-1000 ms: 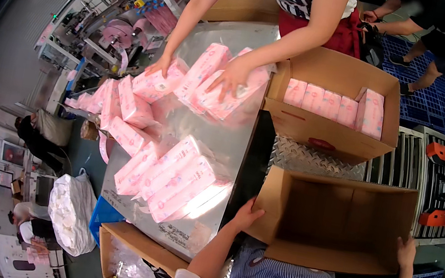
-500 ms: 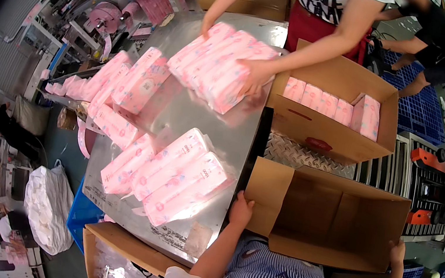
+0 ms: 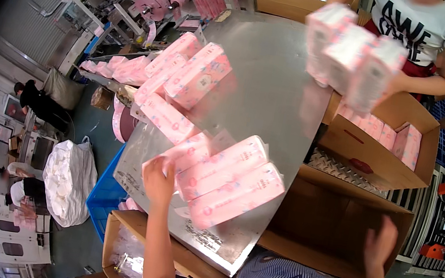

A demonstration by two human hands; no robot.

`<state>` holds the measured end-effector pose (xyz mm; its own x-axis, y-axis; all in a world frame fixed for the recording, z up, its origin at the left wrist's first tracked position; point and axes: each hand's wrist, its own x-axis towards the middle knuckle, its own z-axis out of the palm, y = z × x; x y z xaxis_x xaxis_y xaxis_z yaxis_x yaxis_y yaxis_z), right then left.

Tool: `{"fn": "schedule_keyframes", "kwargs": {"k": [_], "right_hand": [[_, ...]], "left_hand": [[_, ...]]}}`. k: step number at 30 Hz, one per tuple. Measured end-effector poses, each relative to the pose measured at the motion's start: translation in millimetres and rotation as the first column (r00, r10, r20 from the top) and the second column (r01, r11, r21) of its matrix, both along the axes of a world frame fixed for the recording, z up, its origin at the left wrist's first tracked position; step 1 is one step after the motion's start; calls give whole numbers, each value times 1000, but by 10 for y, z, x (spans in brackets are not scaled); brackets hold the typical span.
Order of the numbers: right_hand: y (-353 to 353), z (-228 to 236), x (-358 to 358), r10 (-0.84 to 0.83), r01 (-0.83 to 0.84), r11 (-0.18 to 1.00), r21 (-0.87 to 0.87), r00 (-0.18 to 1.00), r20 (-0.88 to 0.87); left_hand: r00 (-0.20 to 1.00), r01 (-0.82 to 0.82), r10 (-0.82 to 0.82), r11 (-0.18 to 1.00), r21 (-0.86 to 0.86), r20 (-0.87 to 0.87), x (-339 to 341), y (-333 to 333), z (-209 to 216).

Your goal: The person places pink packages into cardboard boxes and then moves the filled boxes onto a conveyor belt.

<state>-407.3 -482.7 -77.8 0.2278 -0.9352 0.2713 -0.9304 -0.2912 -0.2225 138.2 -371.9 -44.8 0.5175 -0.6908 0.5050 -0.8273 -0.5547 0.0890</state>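
My left hand (image 3: 158,180) is at the left end of a pink tissue pack (image 3: 194,150) on the metal table, fingers apart and seemingly touching it. Two more pink packs, one of them this nearer pack (image 3: 237,195), lie side by side just to its right. My right hand (image 3: 381,241) is over the right side of an open cardboard box (image 3: 310,232), fingers stretched out and slightly blurred, holding nothing. The inside of that box shows bare brown walls. Across the table a co-worker's hands hold several pink packs (image 3: 351,54) over another carton.
The co-worker's carton (image 3: 377,157) contains a row of pink packs and stands beyond mine, by a roller conveyor (image 3: 429,217). More packs (image 3: 198,75) queue at the table's left. A blue crate (image 3: 106,190) and a carton of clear plastic (image 3: 126,247) sit below the table (image 3: 269,76).
My left hand has left the box flap and reached left to the packs. My right hand has come off the box's right edge. The co-worker has lifted packs from the table toward their carton.
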Motion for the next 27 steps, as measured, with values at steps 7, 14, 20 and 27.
{"fn": "schedule_keyframes", "kwargs": {"k": [7,14,20,27], "right_hand": [[350,-741,2495,-187,-834,392,389,341,921],[-313,-598,2637,-366,-720,360,593,476,800],[-603,-109,2416,-337,-661,133,739,671,661],[-1123,758,1252,-138,-461,-499,734,878,459]], "left_hand": [[834,221,184,752,621,-520,619,-395,-130],[-285,230,59,973,-9,-957,567,-337,-813],[-441,230,110,973,6,-891,442,-377,-706],[-534,638,442,770,0,-721,-89,-337,-195]]}}
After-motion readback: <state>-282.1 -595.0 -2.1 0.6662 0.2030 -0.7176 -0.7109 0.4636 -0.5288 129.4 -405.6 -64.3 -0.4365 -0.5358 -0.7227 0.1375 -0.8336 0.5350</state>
